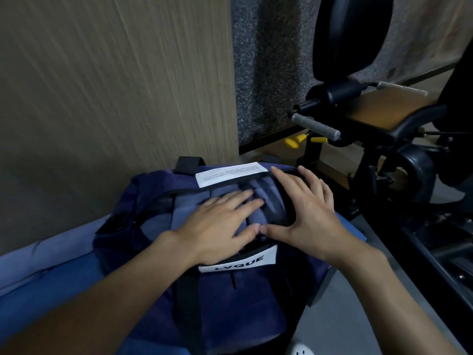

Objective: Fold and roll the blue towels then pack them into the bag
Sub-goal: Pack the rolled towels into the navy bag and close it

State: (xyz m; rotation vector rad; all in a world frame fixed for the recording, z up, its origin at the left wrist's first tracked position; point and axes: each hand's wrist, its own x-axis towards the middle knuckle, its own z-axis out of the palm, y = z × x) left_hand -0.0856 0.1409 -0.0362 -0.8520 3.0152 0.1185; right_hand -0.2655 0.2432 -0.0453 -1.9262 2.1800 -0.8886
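Step in hand: packing, judged near its end. 1 navy bag (230, 303) lies open on a blue padded surface (51, 278). The rolled blue towels (268, 198) sit in its mouth; their count is hidden by 2 hands. The left hand (220, 224) presses flat on the rolls. The right hand (307, 213) lies beside it, grip spread, holding nothing. Next move: compress the rolls evenly, then close the bag.

I'm counting one navy bag (243, 303), two white labels (231, 174), at least two rolled towels (263, 201), two yellow grips (294, 142).
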